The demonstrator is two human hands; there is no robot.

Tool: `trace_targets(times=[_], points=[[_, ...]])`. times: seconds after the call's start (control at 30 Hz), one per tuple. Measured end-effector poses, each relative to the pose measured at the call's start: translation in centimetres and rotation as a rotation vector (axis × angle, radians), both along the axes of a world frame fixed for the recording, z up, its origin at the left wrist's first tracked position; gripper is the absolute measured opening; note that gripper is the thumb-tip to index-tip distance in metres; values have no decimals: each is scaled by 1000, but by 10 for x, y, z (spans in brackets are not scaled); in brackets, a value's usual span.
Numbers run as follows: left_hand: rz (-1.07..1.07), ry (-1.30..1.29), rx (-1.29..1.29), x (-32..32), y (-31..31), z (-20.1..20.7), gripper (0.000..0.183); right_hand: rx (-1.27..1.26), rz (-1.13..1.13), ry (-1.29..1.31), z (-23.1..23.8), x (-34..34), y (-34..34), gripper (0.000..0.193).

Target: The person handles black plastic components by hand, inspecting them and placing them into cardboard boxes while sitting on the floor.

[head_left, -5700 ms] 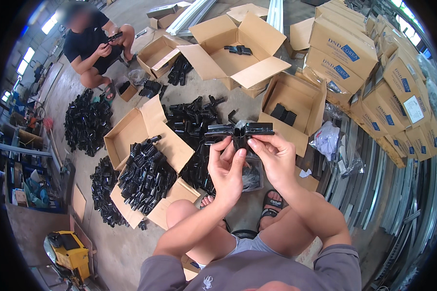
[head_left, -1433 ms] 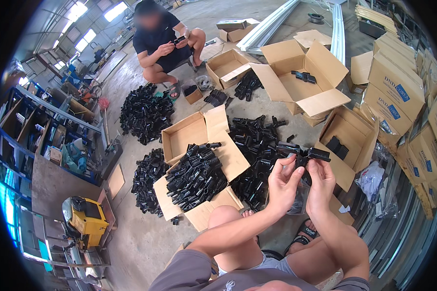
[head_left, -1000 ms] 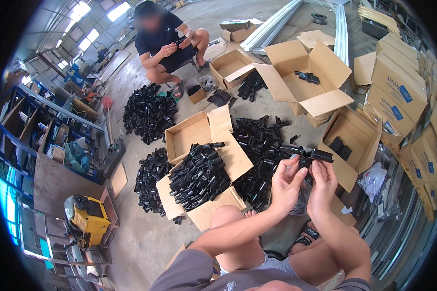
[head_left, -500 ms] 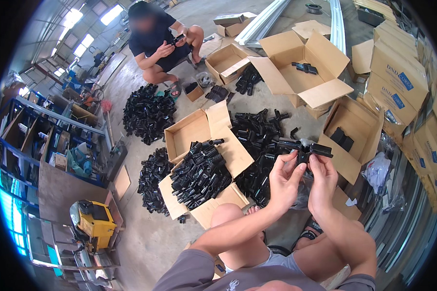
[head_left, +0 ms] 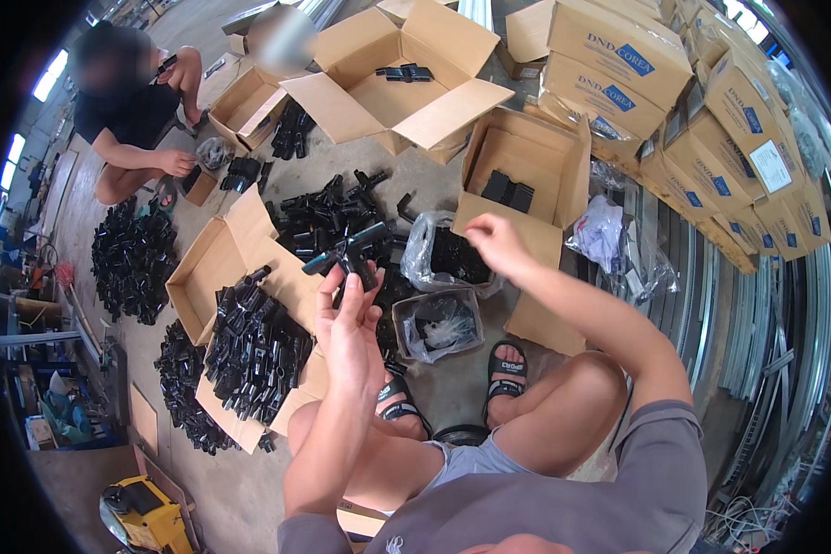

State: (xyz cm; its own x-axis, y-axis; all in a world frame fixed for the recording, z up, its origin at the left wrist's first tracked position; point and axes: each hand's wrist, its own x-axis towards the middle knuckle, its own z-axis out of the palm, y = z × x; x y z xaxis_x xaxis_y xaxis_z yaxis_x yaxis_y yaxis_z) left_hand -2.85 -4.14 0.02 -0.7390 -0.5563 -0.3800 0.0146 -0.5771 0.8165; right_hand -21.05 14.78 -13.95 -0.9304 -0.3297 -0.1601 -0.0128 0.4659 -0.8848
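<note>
My left hand (head_left: pixel 349 319) is closed around a black bracket-like part (head_left: pixel 353 247) with crossing arms, holding it up over a loose pile of similar black parts (head_left: pixel 319 212). To its right, my right hand (head_left: pixel 499 242) hovers beside a clear plastic bag (head_left: pixel 419 258) full of small black pieces (head_left: pixel 459 257). Its fingers are curled together, and whatever they may hold is too small to make out. Just below that bag stands a small plastic-lined box (head_left: pixel 478 325). An open carton (head_left: pixel 214 268) at left is heaped with black parts (head_left: pixel 257 346).
A co-worker (head_left: pixel 125 115) squats at far left, a black part in one raised hand. Large open cartons (head_left: pixel 355 69) (head_left: pixel 563 152) hold a few parts each. More black heaps (head_left: pixel 134 263) lie at left. Stacked boxes (head_left: pixel 619 65) and long metal profiles (head_left: pixel 711 323) line the right.
My view has swung to the right. My hands, together at the black part before, are now apart: the left keeps the part, while the right has moved over to the bag of small pieces.
</note>
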Motion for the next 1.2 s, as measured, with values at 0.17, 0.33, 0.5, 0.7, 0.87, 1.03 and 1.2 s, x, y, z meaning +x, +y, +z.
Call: trace_targets(times=[0.17, 0.33, 0.5, 0.7, 0.87, 1.03, 1.2], points=[[8, -15, -6, -5, -7, -5, 33, 630, -75, 248, -64, -124, 59, 22], [10, -82, 32, -14, -9, -11, 39, 850, -112, 190, -108, -180, 72, 29], [-89, -158, 24, -23, -3, -13, 35, 884, -100, 82, -133, -196, 64, 34], [-135, -193, 30, -31, -1, -19, 35, 909, -74, -20, -130, -201, 60, 34], [-182, -228, 3, -34, 3, -17, 35, 710, -204, 5, -180, -222, 76, 21], [-233, -291, -5, -39, 6, -18, 35, 316, -167, -165, -214, -248, 113, 27], [-216, -279, 20, -45, 7, -25, 33, 419, -188, -128, -209, -257, 111, 27]])
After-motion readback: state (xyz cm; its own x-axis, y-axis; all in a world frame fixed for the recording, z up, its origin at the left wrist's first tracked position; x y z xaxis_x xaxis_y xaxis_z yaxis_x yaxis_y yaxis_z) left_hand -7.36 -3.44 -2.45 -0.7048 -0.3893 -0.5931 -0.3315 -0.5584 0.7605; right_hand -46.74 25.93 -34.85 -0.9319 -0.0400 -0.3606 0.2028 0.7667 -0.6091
